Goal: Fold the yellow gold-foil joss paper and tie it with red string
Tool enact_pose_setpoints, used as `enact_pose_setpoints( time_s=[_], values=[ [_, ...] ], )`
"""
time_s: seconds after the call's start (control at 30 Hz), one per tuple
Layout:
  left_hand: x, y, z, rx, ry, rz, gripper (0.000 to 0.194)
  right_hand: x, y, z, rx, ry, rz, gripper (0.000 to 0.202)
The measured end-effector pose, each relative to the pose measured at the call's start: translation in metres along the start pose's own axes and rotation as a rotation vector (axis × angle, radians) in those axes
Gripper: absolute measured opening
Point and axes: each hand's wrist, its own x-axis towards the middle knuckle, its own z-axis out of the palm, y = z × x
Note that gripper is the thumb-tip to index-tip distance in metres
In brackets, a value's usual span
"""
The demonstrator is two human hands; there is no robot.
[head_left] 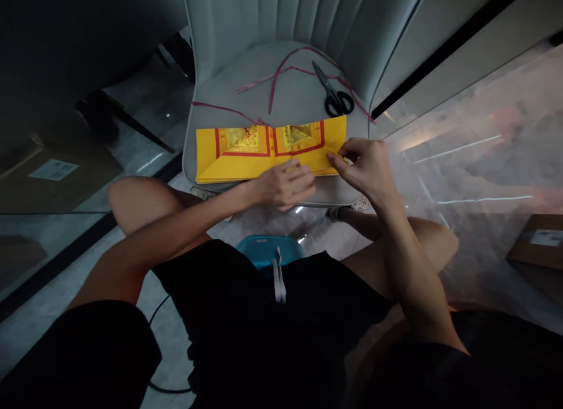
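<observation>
A yellow sheet of paper [246,162], printed with red borders and gold figures, lies folded lengthwise along the front of the grey chair seat. There seem to be several layers at its lower edge. At the paper's right end, my right hand [367,165] is closed, thumb and forefinger pinching the corner. My left hand [288,185] hovers over or touches the front edge near the middle, its fingers loosely bent and a little apart. It hides part of that edge. Black-handled scissors [333,95] lie beyond the paper, blades pointing away.
Strands of pink-red ribbon [273,83] lie loose on the chair seat [215,92], some under the scissors. Below the seat's front edge a blue stool or lid [264,250] shows between my legs. Cardboard boxes [539,242] stand on the floor at the right and behind glass at left.
</observation>
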Motion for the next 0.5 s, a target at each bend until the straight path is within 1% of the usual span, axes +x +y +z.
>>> enact_pose_setpoints(
  time_s=[0.03, 0.07, 0.1, 0.13, 0.17, 0.23, 0.3, 0.37, 0.43, 0.47, 0.5],
  values=[
    [0.004, 0.01, -0.002, 0.005, 0.011, 0.103, 0.029, 0.0, -0.005, 0.002, 0.033, 0.023, -0.036, 0.026],
    [0.008, 0.02, -0.003, 0.007, -0.004, 0.173, 0.029, 0.001, -0.01, 0.004, 0.065, 0.042, -0.074, 0.025],
    [0.011, 0.029, -0.005, 0.001, -0.043, 0.205, 0.03, 0.002, -0.016, 0.007, 0.094, 0.057, -0.115, 0.024],
    [0.015, 0.038, -0.006, -0.013, -0.103, 0.2, 0.031, 0.004, -0.021, 0.012, 0.118, 0.07, -0.158, 0.024],
    [0.018, 0.045, -0.006, -0.035, -0.174, 0.168, 0.032, 0.006, -0.027, 0.017, 0.139, 0.08, -0.201, 0.023],
    [0.022, 0.055, -0.003, -0.085, -0.305, 0.037, 0.037, 0.009, -0.038, 0.03, 0.169, 0.097, -0.283, 0.023],
    [0.024, 0.059, 0.003, -0.13, -0.383, -0.137, 0.042, 0.013, -0.052, 0.046, 0.181, 0.106, -0.339, 0.023],
    [0.025, 0.059, 0.011, -0.151, -0.407, -0.329, 0.047, 0.015, -0.068, 0.062, 0.159, 0.095, -0.356, 0.023],
    [0.025, 0.058, 0.017, -0.152, -0.412, -0.502, 0.051, 0.016, -0.087, 0.076, 0.103, 0.036, -0.35, 0.024],
    [0.025, 0.057, 0.018, -0.148, -0.415, -0.555, 0.053, 0.017, -0.097, 0.083, 0.067, -0.009, -0.347, 0.025],
    [0.025, 0.056, 0.019, -0.138, -0.423, -0.578, 0.054, 0.017, -0.106, 0.088, 0.032, -0.058, -0.348, 0.026]
  ],
)
